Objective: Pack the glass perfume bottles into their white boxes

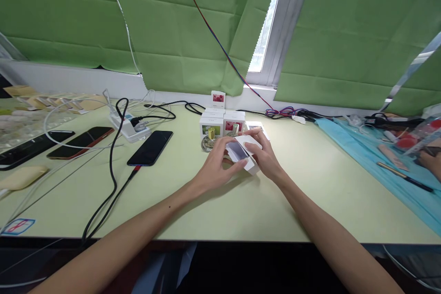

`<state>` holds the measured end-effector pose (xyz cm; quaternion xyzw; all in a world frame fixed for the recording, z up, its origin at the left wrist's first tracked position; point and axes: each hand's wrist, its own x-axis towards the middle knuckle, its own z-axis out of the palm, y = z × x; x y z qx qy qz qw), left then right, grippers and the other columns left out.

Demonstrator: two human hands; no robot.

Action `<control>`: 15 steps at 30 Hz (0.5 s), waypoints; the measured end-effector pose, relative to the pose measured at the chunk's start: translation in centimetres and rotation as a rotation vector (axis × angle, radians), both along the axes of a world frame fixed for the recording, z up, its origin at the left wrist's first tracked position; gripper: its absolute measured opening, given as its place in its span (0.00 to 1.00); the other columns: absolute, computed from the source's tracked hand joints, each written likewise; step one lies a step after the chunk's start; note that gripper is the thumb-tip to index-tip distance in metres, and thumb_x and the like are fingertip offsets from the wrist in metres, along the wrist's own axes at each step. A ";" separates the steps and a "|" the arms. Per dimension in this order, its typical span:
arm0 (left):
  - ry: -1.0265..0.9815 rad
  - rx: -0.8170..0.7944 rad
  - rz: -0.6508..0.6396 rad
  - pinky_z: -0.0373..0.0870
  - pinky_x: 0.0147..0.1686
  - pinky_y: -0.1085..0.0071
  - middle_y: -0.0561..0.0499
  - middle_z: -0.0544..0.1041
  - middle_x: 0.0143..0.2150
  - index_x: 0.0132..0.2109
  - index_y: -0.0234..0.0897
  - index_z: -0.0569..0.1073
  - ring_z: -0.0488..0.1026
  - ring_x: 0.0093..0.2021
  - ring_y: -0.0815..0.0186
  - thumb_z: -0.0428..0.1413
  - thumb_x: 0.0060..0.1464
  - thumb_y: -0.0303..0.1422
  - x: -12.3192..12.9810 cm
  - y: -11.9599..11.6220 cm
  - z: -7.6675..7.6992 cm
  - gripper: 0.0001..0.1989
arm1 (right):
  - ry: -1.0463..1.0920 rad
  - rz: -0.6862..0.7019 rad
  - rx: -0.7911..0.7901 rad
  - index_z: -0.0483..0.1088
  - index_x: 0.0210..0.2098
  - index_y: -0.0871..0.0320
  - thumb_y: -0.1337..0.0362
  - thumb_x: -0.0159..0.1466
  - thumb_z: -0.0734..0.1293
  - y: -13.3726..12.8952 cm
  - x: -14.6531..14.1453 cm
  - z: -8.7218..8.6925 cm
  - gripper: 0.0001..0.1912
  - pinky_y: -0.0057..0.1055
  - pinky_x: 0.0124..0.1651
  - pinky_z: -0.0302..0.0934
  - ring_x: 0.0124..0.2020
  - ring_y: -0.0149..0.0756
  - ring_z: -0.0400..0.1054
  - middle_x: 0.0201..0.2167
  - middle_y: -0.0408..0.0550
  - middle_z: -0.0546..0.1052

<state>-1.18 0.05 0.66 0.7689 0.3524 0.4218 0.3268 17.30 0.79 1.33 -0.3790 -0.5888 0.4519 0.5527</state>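
A small white carton (253, 165) is held between both hands above the table, tilted, with its top end toward me unfolded and its pale inside showing. My left hand (217, 163) grips its left side, the thumb along the near edge. My right hand (265, 154) wraps its right side, thumb on the upper face. Just behind my left hand stands a round glass perfume bottle (207, 144) with a gold cap. A second bottle with a silvery-green top (235, 128) is partly hidden behind the carton. White boxes with flower pictures (211, 121) stand behind the bottles.
To the left lie a phone (150, 148) on a cable, a red-edged phone (81, 142) and a power strip (129, 128). Cables (113, 165) cross the table (310, 202). A blue cloth (358, 147) with a pen (404, 176) covers the right side, where another person's hand (430, 161) shows.
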 end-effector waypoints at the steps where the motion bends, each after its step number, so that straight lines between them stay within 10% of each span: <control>1: -0.004 0.000 -0.001 0.80 0.46 0.60 0.44 0.67 0.60 0.59 0.44 0.64 0.73 0.54 0.58 0.60 0.60 0.49 0.0 0.0 0.0 0.26 | 0.023 0.006 -0.012 0.66 0.45 0.50 0.54 0.61 0.69 0.1 0.0 -0.1 0.15 0.37 0.40 0.66 0.45 0.43 0.72 0.55 0.48 0.74; 15: -0.024 -0.016 0.011 0.79 0.47 0.60 0.45 0.69 0.58 0.60 0.45 0.64 0.74 0.54 0.57 0.61 0.59 0.48 0.1 0.1 -0.3 0.27 | 0.225 -0.023 -0.111 0.72 0.39 0.51 0.64 0.54 0.69 0.3 -0.5 0.3 0.12 0.30 0.29 0.58 0.32 0.34 0.68 0.47 0.44 0.79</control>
